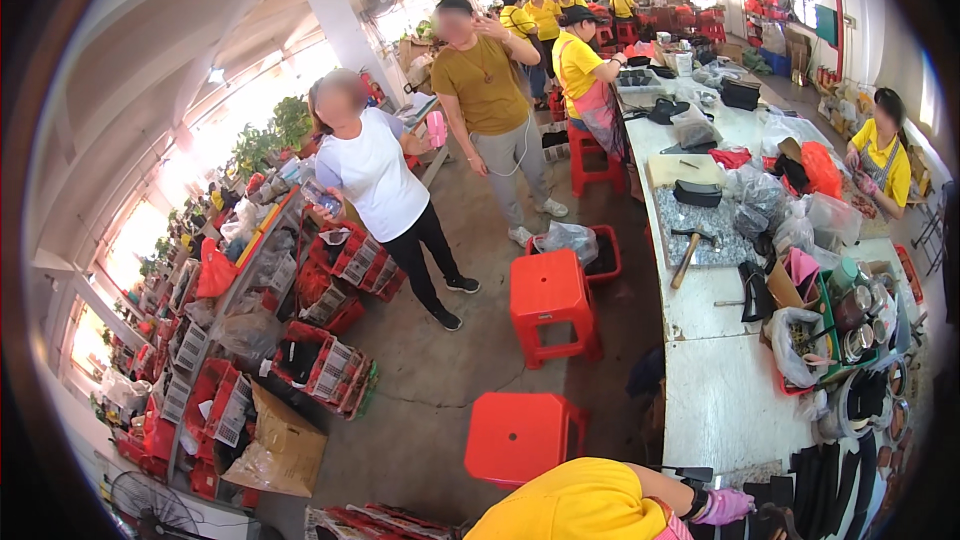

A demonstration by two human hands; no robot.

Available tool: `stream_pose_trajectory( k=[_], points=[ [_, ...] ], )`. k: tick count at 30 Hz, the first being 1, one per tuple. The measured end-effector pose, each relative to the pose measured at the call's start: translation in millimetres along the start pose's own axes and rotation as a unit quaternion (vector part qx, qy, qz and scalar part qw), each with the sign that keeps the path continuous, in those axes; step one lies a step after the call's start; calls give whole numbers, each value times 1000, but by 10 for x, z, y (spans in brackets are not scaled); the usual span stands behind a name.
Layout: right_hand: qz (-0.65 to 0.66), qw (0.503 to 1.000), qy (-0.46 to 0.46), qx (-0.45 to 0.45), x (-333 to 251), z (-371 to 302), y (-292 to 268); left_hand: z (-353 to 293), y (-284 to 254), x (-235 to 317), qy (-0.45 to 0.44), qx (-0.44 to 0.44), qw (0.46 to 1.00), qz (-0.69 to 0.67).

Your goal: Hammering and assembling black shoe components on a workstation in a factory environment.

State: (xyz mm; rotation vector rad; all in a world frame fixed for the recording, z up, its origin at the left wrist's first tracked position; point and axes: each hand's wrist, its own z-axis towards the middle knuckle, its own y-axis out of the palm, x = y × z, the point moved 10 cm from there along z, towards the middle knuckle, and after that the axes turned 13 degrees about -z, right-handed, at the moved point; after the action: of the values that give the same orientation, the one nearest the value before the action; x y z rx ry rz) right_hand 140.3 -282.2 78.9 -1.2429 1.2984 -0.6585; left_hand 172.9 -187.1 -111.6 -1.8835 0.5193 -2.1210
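Note:
At the lower edge, my left arm in a yellow sleeve point(575, 502) reaches right toward the white worktable point(708, 400). My left hand point(724, 507) wears a pink glove, with a dark band at the wrist. Its fingers look curled together by dark pieces at the table's near edge; what they hold, if anything, is too small to make out. Beside it, several black strips point(808, 485) lie along the table. My right hand is out of view. Farther up the table, a hammer point(688, 258) rests on a grey speckled slab point(705, 232) near a black pouch point(697, 193).
Red stools point(513, 437) point(553, 295) stand left of the table. Two people point(385, 175) point(490, 85) stand in the aisle, one holding a pink object. Co-workers in yellow point(575, 65) point(880, 162) sit along the table. Racks with red crates point(325, 372) and a cardboard box point(285, 445) line the left.

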Motion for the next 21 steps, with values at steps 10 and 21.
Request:
stream_pose_trajectory(
  k=[10, 21],
  points=[
    [18, 1000, -8, 4, 167, -30, 47, -35, 23, 25, 18, 21, 999, -22],
    [-51, 983, -105, 143, 517, -212, 84, -175, -221, 444, 44, -25, 999, -8]
  ],
)
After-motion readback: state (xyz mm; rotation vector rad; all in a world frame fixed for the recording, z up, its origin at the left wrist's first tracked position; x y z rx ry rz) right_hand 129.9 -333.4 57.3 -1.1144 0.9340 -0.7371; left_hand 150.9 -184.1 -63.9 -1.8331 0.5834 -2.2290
